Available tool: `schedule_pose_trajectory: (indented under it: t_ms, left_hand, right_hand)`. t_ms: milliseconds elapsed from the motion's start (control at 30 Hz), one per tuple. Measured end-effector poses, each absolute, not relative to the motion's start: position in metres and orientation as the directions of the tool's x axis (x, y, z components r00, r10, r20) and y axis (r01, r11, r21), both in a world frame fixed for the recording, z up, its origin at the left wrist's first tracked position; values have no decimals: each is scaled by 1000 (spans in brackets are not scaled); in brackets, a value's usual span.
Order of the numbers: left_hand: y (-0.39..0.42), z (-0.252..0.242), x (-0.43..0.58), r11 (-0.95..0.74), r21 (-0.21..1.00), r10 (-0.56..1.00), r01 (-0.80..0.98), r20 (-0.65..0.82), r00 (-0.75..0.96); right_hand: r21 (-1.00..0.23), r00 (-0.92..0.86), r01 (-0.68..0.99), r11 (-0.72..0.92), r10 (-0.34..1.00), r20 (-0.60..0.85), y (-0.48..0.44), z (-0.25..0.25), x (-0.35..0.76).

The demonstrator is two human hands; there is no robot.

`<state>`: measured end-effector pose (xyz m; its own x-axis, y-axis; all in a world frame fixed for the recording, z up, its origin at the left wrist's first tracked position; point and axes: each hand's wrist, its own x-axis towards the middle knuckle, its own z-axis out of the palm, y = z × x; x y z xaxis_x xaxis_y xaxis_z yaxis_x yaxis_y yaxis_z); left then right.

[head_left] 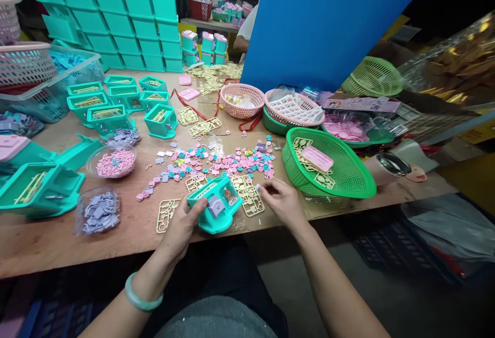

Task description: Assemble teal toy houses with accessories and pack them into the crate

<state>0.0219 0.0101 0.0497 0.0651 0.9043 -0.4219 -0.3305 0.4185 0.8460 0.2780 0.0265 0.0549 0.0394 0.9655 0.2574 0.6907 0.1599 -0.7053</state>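
Observation:
My left hand [181, 224] is closed on a teal plastic toy box [209, 222] held tilted at the table's front edge. A lilac square piece [215, 206] with a round knob sits on its side, beside small stickers. To the right, my right hand [281, 201] is pinched at the fingertips around a tiny pale piece [258, 187], too small to name. That hand is apart from the box, above a cream sprue frame [249, 198]. Beyond both hands, pink and blue round pieces [243, 161] lie scattered. Another cream sprue [166, 215] lies by my left hand.
A green basket [348, 183] stands right, with a cup [386, 167] beside it. At left are a bowl of pink pieces [116, 162] and a tray of lilac pieces [98, 211]. Several open teal boxes [112, 121] stand behind, before stacked teal boxes [135, 13]. A blue panel [317, 23] rises behind.

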Motion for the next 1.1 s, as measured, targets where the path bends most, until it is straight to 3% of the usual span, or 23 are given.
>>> schedule_pose_trajectory:
  t_ms: [100, 167, 567, 833, 1100]
  left_hand:
    - [9, 55, 23, 418, 856, 906, -304, -416, 75]
    - [9, 58, 24, 414, 859, 909, -299, -406, 94]
    - [8, 47, 30, 332, 908, 942, -257, -303, 146]
    - [8, 50, 30, 301, 936, 946, -183, -270, 177]
    - [5, 53, 27, 325, 928, 943, -182, -303, 134]
  right_hand:
    - [-775, -133, 508, 375, 924, 360, -3, 77, 234]
    - [-759, -185, 496, 421, 906, 381, -13, 86, 215]
    - [-703, -245, 577, 416, 909, 337, -16, 96, 216]
    - [-533, -269, 697, 480, 863, 427, -31, 90, 206]
    - [-699, -111, 606, 380, 910, 399, -26, 84, 188]
